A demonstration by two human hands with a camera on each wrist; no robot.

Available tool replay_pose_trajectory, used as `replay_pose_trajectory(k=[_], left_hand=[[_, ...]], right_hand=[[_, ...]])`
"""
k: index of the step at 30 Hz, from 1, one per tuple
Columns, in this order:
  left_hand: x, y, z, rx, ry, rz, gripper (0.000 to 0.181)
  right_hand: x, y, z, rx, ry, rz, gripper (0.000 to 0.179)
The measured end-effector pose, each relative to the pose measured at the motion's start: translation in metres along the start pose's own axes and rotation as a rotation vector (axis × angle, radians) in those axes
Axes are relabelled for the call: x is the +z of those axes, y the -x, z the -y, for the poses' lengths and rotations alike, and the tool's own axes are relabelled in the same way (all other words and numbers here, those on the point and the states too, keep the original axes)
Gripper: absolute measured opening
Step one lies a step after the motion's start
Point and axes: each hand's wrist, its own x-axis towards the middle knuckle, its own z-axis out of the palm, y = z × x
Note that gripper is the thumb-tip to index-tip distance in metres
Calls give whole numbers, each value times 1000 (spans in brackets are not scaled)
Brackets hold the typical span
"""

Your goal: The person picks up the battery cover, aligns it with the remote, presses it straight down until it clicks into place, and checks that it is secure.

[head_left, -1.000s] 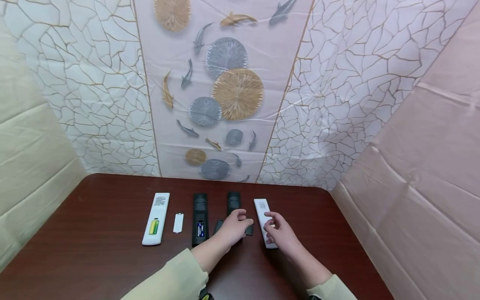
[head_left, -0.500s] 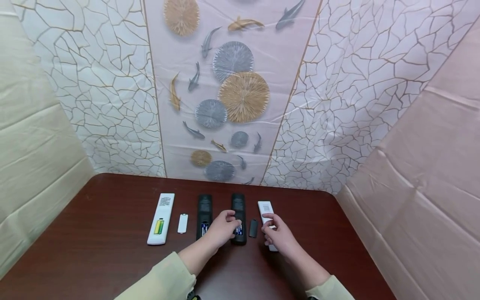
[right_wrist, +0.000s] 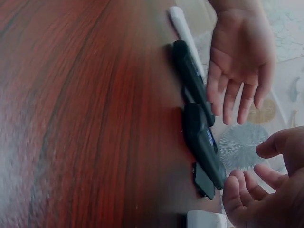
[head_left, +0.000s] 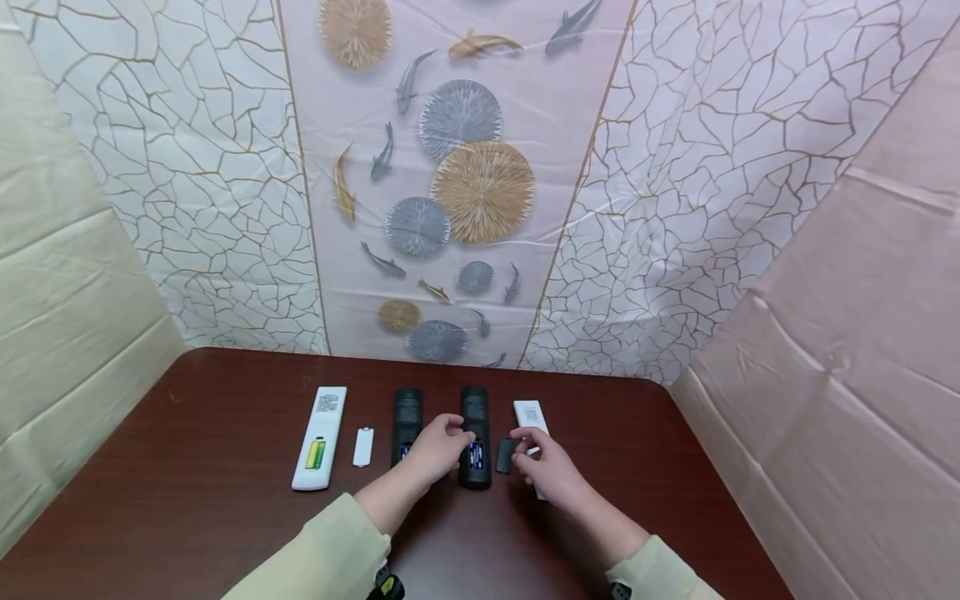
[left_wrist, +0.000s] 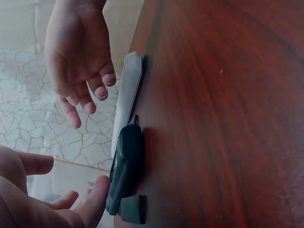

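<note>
Glossy wood-grained bench (head_left: 187,500) | left hand (head_left: 437,450), right hand (head_left: 552,472): fingers loosely curved, holding nothing | rounded black remote (head_left: 477,450) | flat dark cover (head_left: 504,457) at its three o'clock

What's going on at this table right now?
A person is working over a row of four remotes, holding nothing that I can see. The left hand is by the rightmost black remote, whose open compartment shows blue batteries; whether they touch is unclear. The right hand is by the far-right white remote, partly hiding it in the head view. A black cover lies between these remotes. The far-left white remote shows yellow and green batteries, with a white cover lying beside it.
</note>
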Motion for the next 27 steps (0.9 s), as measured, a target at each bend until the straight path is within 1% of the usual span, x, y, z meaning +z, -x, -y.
replay_pose_trajectory(k=[3,10,12,14,18,23,27], left_hand=[[0,-7,0,-21,-30,-15,52],[1,-30,-2,-16,-252,-94,49],[2,-36,-3,-20,-272,-96,50],[3,-41,-3,-26,-297,-102,51],[7,-51,-5,-16,-371,-118,54],[11,-58,-9,-12,-462,-124,57],[12,-63,-8,-9,-524,-122,59]], right_hand=[[1,-4,-4,-47,128,18,28],[4,-15,-4,-159,512,52,34],[5,-18,-2,-184,609,59,36],[6,-20,-1,-202,680,74,39],[8,-22,1,-218,746,99,43],[10,-24,4,-199,782,124,45],[13,-26,6,-182,829,147,48]])
